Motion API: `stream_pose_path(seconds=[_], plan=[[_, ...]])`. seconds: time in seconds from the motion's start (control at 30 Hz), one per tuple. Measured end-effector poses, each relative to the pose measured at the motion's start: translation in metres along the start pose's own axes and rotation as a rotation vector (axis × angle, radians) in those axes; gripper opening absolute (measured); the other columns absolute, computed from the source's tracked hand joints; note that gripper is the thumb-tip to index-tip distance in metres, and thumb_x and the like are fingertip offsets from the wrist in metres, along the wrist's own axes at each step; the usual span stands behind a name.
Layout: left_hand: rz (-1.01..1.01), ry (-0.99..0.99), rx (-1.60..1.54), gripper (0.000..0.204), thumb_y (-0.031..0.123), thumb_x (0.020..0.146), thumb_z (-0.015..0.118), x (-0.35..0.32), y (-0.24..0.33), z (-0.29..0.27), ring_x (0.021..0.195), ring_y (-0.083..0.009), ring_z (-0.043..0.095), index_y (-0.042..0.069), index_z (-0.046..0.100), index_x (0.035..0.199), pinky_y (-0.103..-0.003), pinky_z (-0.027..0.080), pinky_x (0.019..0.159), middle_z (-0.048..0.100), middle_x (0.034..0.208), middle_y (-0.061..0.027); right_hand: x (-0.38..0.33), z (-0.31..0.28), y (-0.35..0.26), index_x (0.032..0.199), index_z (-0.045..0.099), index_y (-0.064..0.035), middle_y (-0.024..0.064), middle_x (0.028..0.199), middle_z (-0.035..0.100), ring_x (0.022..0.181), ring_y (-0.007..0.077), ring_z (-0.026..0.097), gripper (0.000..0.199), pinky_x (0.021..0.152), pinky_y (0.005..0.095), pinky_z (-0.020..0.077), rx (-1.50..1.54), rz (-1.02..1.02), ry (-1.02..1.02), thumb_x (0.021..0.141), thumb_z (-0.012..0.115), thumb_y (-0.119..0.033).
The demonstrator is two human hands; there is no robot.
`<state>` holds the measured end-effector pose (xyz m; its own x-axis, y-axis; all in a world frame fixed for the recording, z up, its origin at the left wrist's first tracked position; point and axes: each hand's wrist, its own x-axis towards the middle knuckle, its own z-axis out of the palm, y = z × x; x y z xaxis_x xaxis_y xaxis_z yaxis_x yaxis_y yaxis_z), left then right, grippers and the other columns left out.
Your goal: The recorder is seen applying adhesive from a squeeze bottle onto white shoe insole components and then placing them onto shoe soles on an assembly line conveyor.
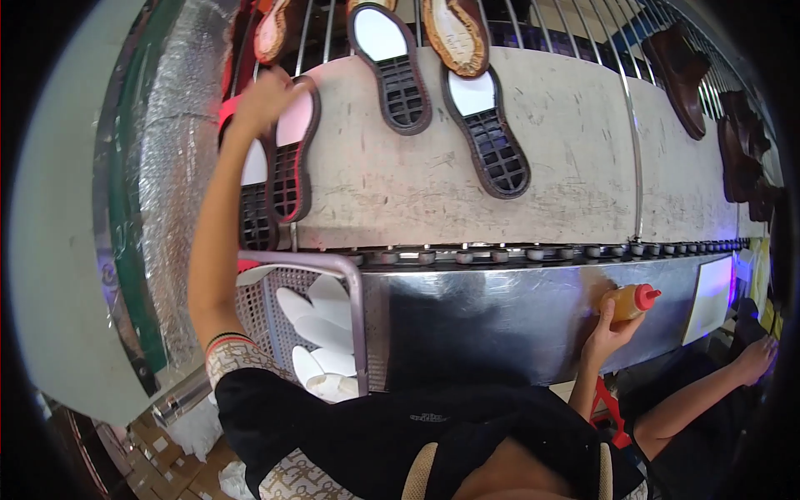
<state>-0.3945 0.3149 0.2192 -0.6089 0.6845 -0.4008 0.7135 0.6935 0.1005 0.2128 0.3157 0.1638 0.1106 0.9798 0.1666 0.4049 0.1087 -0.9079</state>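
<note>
My left hand [265,102] is at the heel end of a dark shoe sole [287,179] on the conveyor's left side. Its fingers are smeared and bent over the white heel pad [295,121], so their grip is unclear. Another sole [257,218] lies close beside it, partly behind my forearm. Over the metal ledge, my right hand [608,337] is wrapped round a squeeze bottle [627,303] of amber liquid, its red nozzle tilted to the right. Two more soles with white heel pads, one in the middle [403,96] and one farther right [492,150], lie on the belt.
A plastic basket [360,283] of white insole pads [325,329] stands at my left. Shoe uppers [457,37] rest on the rods beyond the belt [575,158]; brown boots [679,79] stand right. A chain [500,254] edges the ledge [483,317]. Another person's arm [692,404] is at lower right.
</note>
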Motion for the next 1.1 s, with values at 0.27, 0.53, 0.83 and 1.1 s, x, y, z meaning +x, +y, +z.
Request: stream_pose_path(seconds=[0.27,0.53,0.83,1.1], plan=[[-0.178,0.636,-0.633,0.126,0.065,0.045,0.077,0.145,-0.052,-0.012,0.122,-0.0322,0.045,-0.005,0.027,0.137,-0.038,0.037,0.099,0.039,0.135,-0.0251,-0.005,0.000,-0.001,0.129,0.035,0.0001,0.0100,0.113,0.050,0.101,0.0197,0.051,0.051,0.090,0.0312,0.0402,-0.052,-0.008,0.038,0.086,0.060,-0.011],[-0.226,0.307,-0.607,0.077,0.056,0.056,0.074,0.090,-0.045,-0.033,0.073,-0.0191,0.065,-0.010,0.064,0.095,-0.028,0.049,0.063,0.066,0.085,-0.0138,-0.010,0.001,0.001,0.131,0.034,0.0016,0.0110,0.115,0.049,0.104,0.0206,0.050,0.055,0.093,0.0323,0.0385,0.001,0.020,0.043,0.085,0.061,-0.012],[-0.206,0.418,-0.514,0.092,0.062,0.054,0.072,0.006,-0.050,0.017,0.093,-0.0308,0.063,-0.016,0.057,0.100,-0.036,0.048,0.079,0.062,0.097,-0.0249,-0.003,0.008,-0.009,0.128,0.038,0.0008,0.0112,0.113,0.051,0.101,0.0210,0.050,0.056,0.091,0.0311,0.0389,-0.014,0.012,0.003,0.082,0.066,-0.016],[0.386,0.714,-0.209,0.099,0.048,0.059,0.078,-0.006,-0.019,0.045,0.129,-0.0303,0.035,0.002,0.036,0.136,-0.038,0.026,0.108,0.040,0.138,-0.0150,0.001,0.002,-0.019,0.125,0.042,-0.0022,0.0129,0.110,0.055,0.098,0.0216,0.054,0.056,0.086,0.0331,0.0431,0.107,0.014,-0.023,0.078,0.068,-0.014]])
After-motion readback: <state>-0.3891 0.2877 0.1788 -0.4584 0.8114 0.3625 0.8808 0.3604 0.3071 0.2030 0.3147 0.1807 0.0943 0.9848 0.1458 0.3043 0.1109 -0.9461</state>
